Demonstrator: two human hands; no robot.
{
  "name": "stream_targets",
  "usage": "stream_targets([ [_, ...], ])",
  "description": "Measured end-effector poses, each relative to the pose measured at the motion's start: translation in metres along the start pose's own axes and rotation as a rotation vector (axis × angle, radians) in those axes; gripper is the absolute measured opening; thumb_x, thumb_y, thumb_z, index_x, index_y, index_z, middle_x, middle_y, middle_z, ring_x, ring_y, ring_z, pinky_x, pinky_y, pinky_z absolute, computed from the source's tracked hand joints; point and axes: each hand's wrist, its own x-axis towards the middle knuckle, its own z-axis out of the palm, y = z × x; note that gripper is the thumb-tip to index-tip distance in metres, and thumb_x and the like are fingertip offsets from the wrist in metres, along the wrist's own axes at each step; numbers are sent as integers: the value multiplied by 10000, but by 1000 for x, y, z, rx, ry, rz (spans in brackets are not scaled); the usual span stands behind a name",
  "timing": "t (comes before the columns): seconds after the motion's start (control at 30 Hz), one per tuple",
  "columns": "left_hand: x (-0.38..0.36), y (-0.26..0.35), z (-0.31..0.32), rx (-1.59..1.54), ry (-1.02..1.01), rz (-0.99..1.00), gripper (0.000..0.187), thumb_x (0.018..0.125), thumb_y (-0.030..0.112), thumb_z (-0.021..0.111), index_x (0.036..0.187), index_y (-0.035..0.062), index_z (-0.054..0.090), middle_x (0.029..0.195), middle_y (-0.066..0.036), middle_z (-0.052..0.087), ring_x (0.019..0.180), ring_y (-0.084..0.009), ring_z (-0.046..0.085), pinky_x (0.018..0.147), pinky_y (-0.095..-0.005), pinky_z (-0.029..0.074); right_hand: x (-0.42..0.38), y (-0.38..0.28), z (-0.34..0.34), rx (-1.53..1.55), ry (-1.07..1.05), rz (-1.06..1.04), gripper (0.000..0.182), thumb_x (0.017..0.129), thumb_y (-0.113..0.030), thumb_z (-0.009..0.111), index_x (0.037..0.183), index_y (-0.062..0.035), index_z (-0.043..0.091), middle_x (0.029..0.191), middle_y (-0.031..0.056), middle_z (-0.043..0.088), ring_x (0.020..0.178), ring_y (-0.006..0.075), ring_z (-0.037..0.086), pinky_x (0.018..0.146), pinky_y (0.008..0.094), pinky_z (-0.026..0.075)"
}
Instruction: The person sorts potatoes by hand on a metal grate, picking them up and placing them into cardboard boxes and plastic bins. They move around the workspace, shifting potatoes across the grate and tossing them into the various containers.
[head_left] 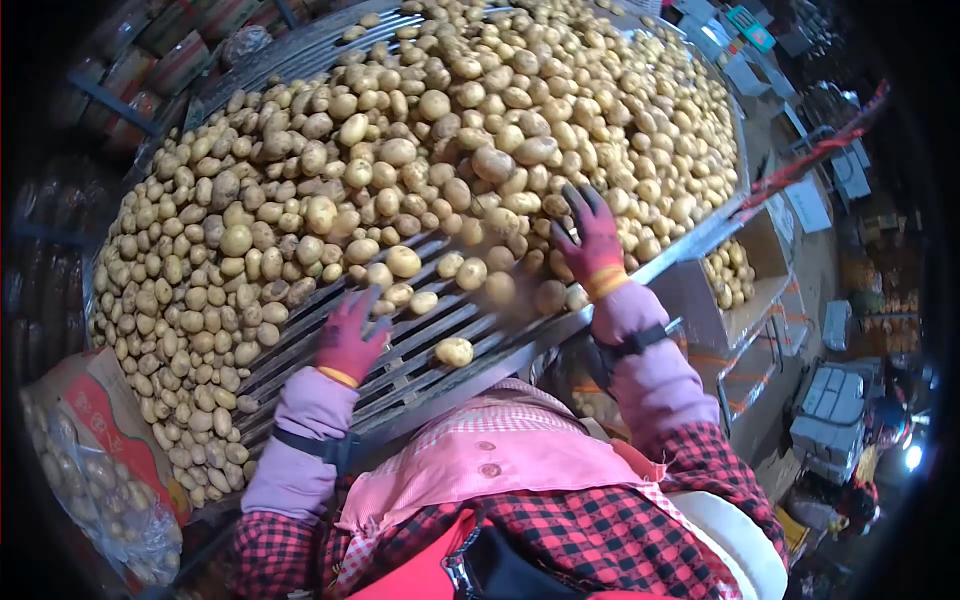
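Observation:
A large heap of potatoes (400, 150) covers most of a slatted sorting table (415, 365). My left hand (350, 332), in a pink-red glove with dark fingertips, is over the bare slats with its fingers apart, beside a few loose potatoes (398, 295). Farther right, my right hand (590, 240), gloved alike, reaches over the heap's near edge with fingers spread and nothing visibly gripped. Some potatoes (500, 288) between the hands are blurred. One single potato (454, 351) lies on the slats near the table's front edge.
A metal rail (690, 240) runs along the right side. Beyond it stands an open cardboard box (745, 300) with potatoes inside. At lower left are a printed carton (105, 420) and a clear plastic bag of potatoes (110, 500). Stacked white boxes (830, 410) stand at far right.

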Motion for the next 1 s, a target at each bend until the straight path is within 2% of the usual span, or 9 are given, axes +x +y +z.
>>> stream_targets([
  [0.27, -22, 10, -2, 21, 172, -8, 624, 807, 260, 725, 1367, 82, 519, 1345, -196, 527, 1177, -392, 548, 997, -462, 450, 142, -45, 73, -173, -589, -68, 539, 854, -460, 682, 1244, -102, 583, 1048, 136, 694, 997, 346, 658, 836, 425, 523],
  [0.33, -19, 15, -5, 6, 259, 50, 605, 811, 212, 731, 1349, 35, 519, 1320, -208, 551, 1160, -394, 570, 982, -451, 467, 120, -5, 99, 1145, -838, 342, 617, 862, -498, 682, 1266, -47, 563, 1119, 116, 672, 1016, 313, 648, 843, 403, 535],
  [0.37, -9, 23, -7, -12, 293, 98, 600, 810, 194, 734, 1344, 26, 519, 1313, -210, 557, 1156, -393, 575, 979, -446, 471, 98, -1, 109, 1193, -681, 275, 615, 877, -521, 656, 1265, -52, 569, 1123, 113, 664, 1015, 283, 642, 828, 384, 543],
  [0.43, 19, 55, -18, -130, 324, 230, 609, 788, 141, 759, 1332, 10, 519, 1292, -209, 576, 1139, -391, 589, 969, -434, 480, 69, -45, 45, 2015, -955, 805, 623, 908, -582, 585, 1239, -54, 590, 1156, 151, 634, 1053, 234, 617, 823, 361, 562],
  [0.53, 61, 106, -32, -210, 242, 359, 830, 735, 241, 826, 1435, 51, 422, 1395, -197, 498, 1283, -358, 493, 1071, -404, 408, 50, -68, 16, 1948, -1065, 1114, 593, 932, -630, 489, 1191, -116, 631, 898, 105, 697, 751, 214, 689, 565, 289, 580],
  [0.6, 83, 137, -34, -430, 119, 412, 862, 721, 272, 846, 1437, 38, 427, 1404, -170, 510, 1300, -313, 491, 1093, -400, 376, 28, -79, 13, 1724, -991, 814, 717, 892, -747, 372, 1133, -134, 654, 758, 85, 690, 581, 181, 659, 452, 253, 508],
  [0.7, 90, 150, -30, -455, -254, 397, 848, 712, 263, 855, 1432, 58, 455, 1383, -152, 537, 1290, -274, 504, 1081, -384, 385, -2, -66, 5, 1488, -950, 472, 892, 808, -880, 283, 1133, -122, 624, 775, 113, 686, 592, 173, 654, 466, 261, 478],
  [0.83, 73, 142, 4, -508, -112, 366, 785, 742, 232, 837, 1416, 56, 475, 1328, -142, 580, 1256, -258, 529, 1065, -379, 399, -31, -71, -36, 1682, -698, 925, 935, 766, -901, 341, 1264, -132, 529, 918, 155, 677, 711, 262, 677, 533, 307, 514],
  [1.0, 48, 166, 44, -448, -16, 505, 777, 737, 282, 825, 1380, 31, 468, 1238, -179, 580, 1148, -323, 572, 984, -425, 451, -69, -65, -12, 435, -198, -17, 438, 946, -432, 477, 1215, -96, 557, 984, 202, 668, 866, 365, 655, 724, 422, 530],
])
